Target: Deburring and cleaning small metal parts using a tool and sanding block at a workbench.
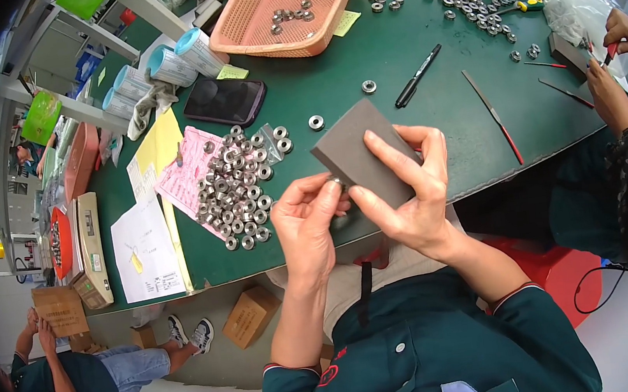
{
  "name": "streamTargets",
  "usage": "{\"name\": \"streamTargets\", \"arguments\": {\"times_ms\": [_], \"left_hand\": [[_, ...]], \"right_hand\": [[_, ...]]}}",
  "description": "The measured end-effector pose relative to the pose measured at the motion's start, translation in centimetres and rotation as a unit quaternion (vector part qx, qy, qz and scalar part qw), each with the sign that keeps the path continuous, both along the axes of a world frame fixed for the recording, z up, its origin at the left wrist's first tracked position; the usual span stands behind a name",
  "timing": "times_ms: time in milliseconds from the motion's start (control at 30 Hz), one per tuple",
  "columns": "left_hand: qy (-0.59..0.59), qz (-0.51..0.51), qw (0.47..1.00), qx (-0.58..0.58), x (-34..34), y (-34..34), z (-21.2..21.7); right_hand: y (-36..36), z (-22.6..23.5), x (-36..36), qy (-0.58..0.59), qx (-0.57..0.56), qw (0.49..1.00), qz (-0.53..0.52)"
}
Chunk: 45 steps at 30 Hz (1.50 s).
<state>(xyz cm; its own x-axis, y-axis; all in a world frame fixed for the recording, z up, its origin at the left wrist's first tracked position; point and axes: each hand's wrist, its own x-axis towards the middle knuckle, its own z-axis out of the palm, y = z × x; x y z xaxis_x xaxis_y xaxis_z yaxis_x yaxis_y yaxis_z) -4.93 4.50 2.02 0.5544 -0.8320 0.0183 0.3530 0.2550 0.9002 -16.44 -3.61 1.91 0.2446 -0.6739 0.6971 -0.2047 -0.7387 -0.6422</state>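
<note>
My right hand (pixel 422 194) grips a grey rectangular block (pixel 360 139), perhaps a sanding block, its fingers spread over the upper face. At the block's lower left edge, my left hand (pixel 305 220) pinches a small metal ring (pixel 337 182), mostly covered by the fingertips. Whether ring and block touch, I cannot tell. To the left lies a heap of shiny metal rings (pixel 234 186), partly on a pink sheet (pixel 188 160). One loose metal ring (pixel 316 123) sits just beyond the block, and another metal ring (pixel 369 86) lies farther back.
An orange basket (pixel 253 15) with several rings stands at the back, near a dark phone (pixel 225 101). A black pen (pixel 418 76) and a red-handled file (pixel 492 117) lie to the right. A co-worker's hands (pixel 614 85) work at the far right. Papers (pixel 144 252) cover the table's left end.
</note>
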Motion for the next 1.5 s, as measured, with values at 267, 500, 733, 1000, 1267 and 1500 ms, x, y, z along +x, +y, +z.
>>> {"name": "streamTargets", "arguments": {"times_ms": [267,500,733,1000,1267,1500], "left_hand": [[0.015,0.004,1.0,0.023,0.0,0.1,0.2],[0.049,-0.008,0.998,0.027,0.8,0.1,-0.4],[0.023,-0.015,0.999,0.027,0.0,0.0,-0.5],[-0.003,-0.003,1.0,0.03,-0.8,0.3,-0.4],[-0.021,-0.029,0.998,0.044,-1.0,0.5,-0.8],[-0.015,-0.038,0.998,0.048,-0.9,0.1,-0.7]], "right_hand": [[-0.6,-0.6,-0.6,-0.009,0.032,0.999,-0.01],[0.6,0.0,-2.0,0.02,0.046,0.999,0.019],[0.8,-0.3,-1.3,0.025,0.031,0.999,0.011],[0.5,-0.7,-0.7,-0.01,0.031,0.999,0.014],[0.1,-0.8,-0.6,-0.022,0.028,0.999,0.003],[-0.2,-1.1,-0.9,-0.007,0.051,0.998,0.02]]}}
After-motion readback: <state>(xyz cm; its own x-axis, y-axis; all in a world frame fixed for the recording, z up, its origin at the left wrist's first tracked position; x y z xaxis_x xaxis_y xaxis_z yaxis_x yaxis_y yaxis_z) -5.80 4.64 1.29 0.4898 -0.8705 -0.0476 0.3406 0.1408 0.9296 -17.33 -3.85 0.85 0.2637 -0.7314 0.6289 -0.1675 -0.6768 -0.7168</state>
